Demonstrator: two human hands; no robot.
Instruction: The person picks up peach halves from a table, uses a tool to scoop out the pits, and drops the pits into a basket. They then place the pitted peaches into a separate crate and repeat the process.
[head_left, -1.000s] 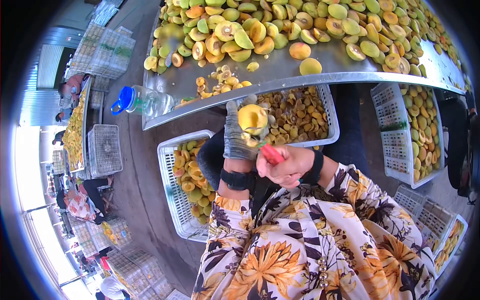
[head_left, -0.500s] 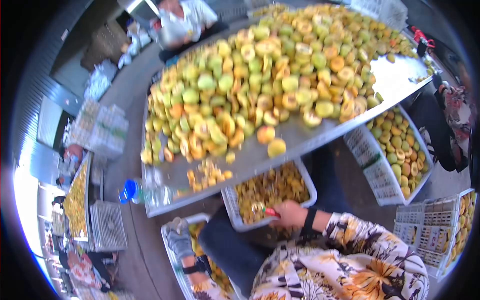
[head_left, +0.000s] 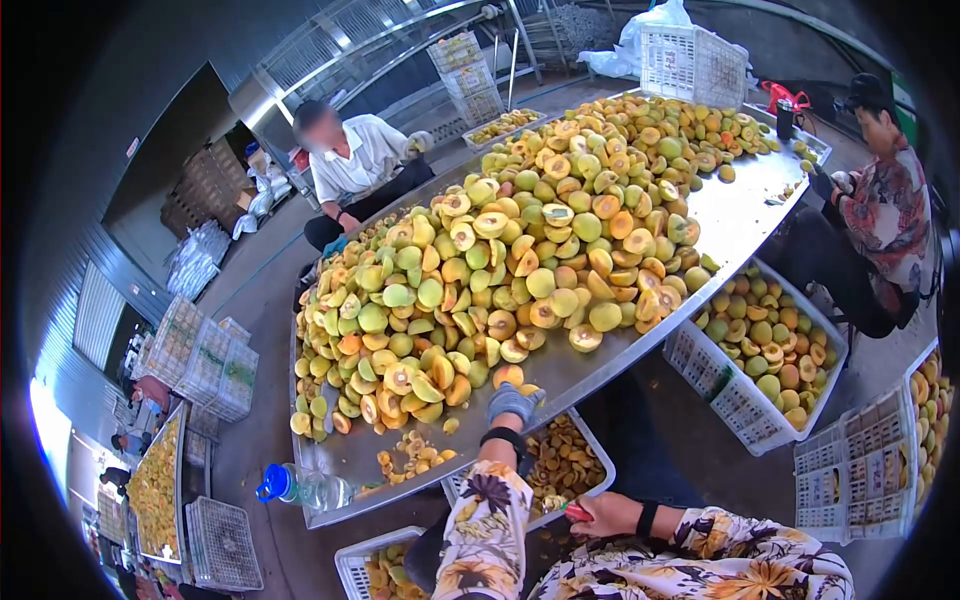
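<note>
The gloved left hand [head_left: 515, 403] was stretched over the near edge of the counter [head_left: 735, 220], its fingers at two pieces of fruit [head_left: 508, 376] lying just inside that edge; whether they had closed on either could not be told. The bare right hand [head_left: 608, 515] was curled around a red-handled tool [head_left: 577, 512], held low on the near side of the counter, probably to keep it ready and out of the reaching arm's way. The fruit heap [head_left: 480, 270] covered much of the counter, sloping towards its near edge, likely so pieces lay within reach. A white tub [head_left: 605, 470] of small brownish-yellow pieces stood below that edge, and a white crate [head_left: 352, 575] of fruit stood below and left of it, both seemingly set close for easy dropping. A bottle [head_left: 310, 488] lay at the counter's near left corner.

Half a second earlier, the left hand had been over that crate, away from the counter; the right already held the tool.
</note>
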